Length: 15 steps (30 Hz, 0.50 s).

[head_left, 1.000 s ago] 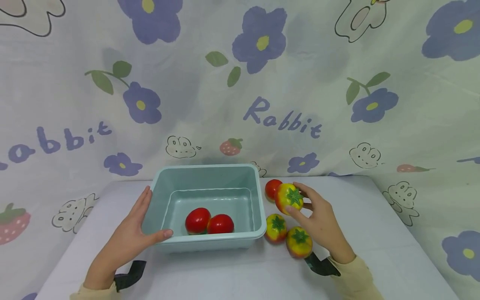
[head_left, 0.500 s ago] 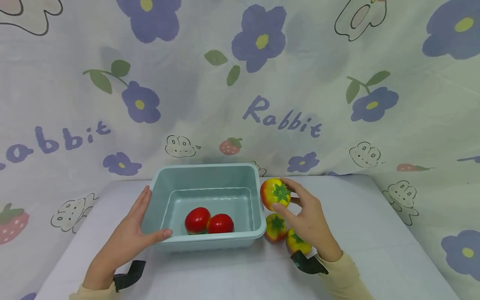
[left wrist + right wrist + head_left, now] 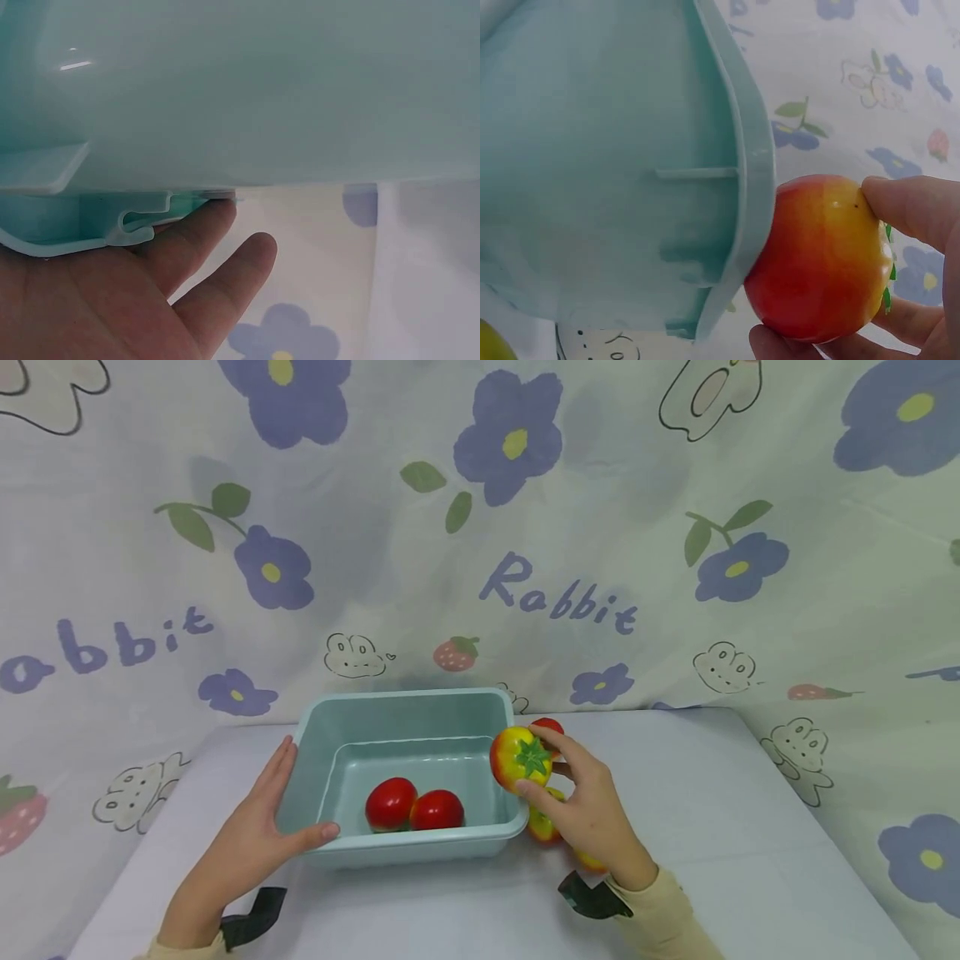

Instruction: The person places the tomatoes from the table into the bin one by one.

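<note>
My right hand point(image 3: 592, 806) grips a yellow-red tomato point(image 3: 512, 760) with a green star-shaped calyx, fingers behind it and thumb in front. It hangs over the right rim of a pale teal plastic bin point(image 3: 420, 839). In the right wrist view the held tomato point(image 3: 817, 259) appears close against the bin's rim point(image 3: 756, 172). Two tomatoes point(image 3: 391, 803) lie red side up inside the bin, near its front. My left hand point(image 3: 251, 827) rests at the bin's left front corner, fingers straight along the side, thumb on the front rim; the left wrist view shows two extended fingers point(image 3: 232, 281).
Right of the bin, on the white-covered table point(image 3: 720, 827), a red tomato point(image 3: 550, 725) sits at the back. A yellow-red tomato point(image 3: 542, 828) and another tomato point(image 3: 591, 862) are partly hidden by my right hand and wrist. A patterned cloth point(image 3: 420, 552) hangs behind.
My right hand has carried the tomato leftward, from above the table to over the bin's right rim. The left hand has stayed at the bin's corner.
</note>
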### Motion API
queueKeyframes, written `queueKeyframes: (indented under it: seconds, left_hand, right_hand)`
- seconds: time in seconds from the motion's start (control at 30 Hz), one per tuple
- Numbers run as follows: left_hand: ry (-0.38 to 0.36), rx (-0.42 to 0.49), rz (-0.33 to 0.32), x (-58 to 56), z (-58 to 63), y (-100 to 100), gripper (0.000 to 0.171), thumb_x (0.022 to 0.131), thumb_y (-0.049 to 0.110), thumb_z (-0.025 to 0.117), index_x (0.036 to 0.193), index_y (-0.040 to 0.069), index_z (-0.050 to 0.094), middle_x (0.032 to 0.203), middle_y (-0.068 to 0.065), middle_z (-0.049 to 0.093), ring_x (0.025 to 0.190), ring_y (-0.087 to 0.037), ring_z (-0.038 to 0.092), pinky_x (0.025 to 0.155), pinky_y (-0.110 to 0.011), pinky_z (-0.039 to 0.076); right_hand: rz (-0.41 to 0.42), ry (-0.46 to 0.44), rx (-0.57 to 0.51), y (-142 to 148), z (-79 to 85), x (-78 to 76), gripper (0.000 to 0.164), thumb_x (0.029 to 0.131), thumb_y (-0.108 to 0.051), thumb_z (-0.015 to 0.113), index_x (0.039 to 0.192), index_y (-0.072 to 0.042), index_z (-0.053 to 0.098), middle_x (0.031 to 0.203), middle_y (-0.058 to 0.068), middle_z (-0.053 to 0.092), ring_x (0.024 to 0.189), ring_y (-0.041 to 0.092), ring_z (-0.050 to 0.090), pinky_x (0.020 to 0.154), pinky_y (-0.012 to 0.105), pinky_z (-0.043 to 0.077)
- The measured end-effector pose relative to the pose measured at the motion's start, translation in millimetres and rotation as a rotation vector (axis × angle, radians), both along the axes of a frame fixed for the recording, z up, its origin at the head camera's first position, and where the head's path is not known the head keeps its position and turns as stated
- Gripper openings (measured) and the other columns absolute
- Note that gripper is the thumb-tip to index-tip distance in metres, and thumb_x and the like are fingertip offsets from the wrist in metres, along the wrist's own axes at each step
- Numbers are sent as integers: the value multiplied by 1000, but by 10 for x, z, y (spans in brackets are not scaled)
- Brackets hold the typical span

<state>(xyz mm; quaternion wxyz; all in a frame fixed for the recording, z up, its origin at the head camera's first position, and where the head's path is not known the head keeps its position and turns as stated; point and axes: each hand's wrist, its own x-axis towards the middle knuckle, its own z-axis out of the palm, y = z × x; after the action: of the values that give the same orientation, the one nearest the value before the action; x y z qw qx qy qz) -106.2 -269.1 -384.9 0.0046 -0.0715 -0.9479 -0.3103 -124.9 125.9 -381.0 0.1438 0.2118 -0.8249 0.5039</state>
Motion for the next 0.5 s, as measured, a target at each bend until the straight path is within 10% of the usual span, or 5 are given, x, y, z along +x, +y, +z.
queueKeyframes:
  seconds: [0.5]
  left_hand:
    - [-2,13,-9,0,-2,-5,121,82,49,79,162,9,-2,168,-15,-3,148,-51,12,95,-83,28]
  right_hand:
    - [80,22,-41,-138,-63,22,59,89,-21,79,143,-19,54,136,-4,59,112,16,62,93,35,57]
